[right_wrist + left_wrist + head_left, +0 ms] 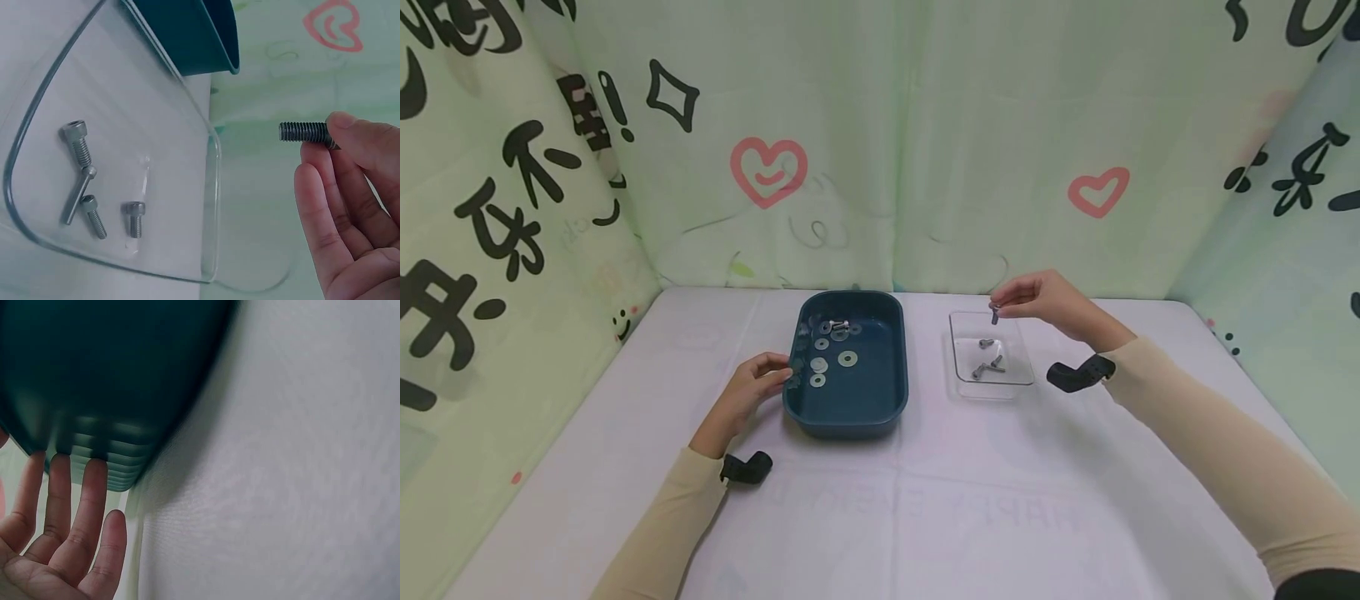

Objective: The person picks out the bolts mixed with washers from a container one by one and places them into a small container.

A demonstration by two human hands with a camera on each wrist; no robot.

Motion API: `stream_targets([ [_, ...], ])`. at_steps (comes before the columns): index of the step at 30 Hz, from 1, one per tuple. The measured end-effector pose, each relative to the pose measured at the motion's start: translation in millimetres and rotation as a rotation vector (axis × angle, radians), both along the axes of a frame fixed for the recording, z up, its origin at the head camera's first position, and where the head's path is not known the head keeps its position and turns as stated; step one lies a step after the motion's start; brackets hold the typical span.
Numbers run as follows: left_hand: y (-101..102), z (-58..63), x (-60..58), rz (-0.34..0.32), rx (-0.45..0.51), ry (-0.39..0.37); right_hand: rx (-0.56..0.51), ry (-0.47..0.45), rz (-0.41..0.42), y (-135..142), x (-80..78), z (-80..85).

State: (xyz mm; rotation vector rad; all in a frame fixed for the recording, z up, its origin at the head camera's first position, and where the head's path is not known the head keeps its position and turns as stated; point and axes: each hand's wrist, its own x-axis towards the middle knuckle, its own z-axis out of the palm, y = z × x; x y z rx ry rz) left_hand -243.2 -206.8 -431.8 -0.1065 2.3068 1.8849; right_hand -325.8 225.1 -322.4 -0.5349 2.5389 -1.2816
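Note:
Between thumb and fingertips, my right hand (1045, 307) pinches a metal screw (303, 132); its threaded shank shows, while the fingers hide its head. That hand is above the far edge of a clear plastic box (1032, 382). Several socket-head screws (136, 219) lie on the box's floor. My left hand (752, 387) is at the left side of a dark blue tray (868, 400). In the left wrist view its straight fingers (89, 500) touch the tray's outer wall; the thumb is mostly out of that view. Several flat washers (847, 358) and some screws (839, 326) lie in the tray.
A white cloth (880, 500) covers the table. The clear box stands right of the tray, with a gap of cloth between them. Printed curtains (925, 167) hang behind and along both sides.

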Motion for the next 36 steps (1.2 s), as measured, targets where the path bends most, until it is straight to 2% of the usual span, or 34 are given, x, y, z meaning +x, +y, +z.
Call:
stream_targets([
  [11, -1, -1.9, 0.0, -0.001, -0.002, 0.003, 0.043, -0.008, -0.071, 16, -4.5, -22.8],
  [18, -3, 0.1, 4.2, -0.044, 0.025, 0.085, 0.018, -0.027, -0.081, 19, -7.0, -28.9],
  [25, -2, -0.8, 0.2, -0.023, -0.005, 0.025, 0.01, -0.039, -0.09, 17, -9.7, -32.4],
  [36, 0, -0.7, -0.1, -0.001, -0.004, 0.001, 0.003, -0.026, -0.091, 17, -13.5, -35.5],
])
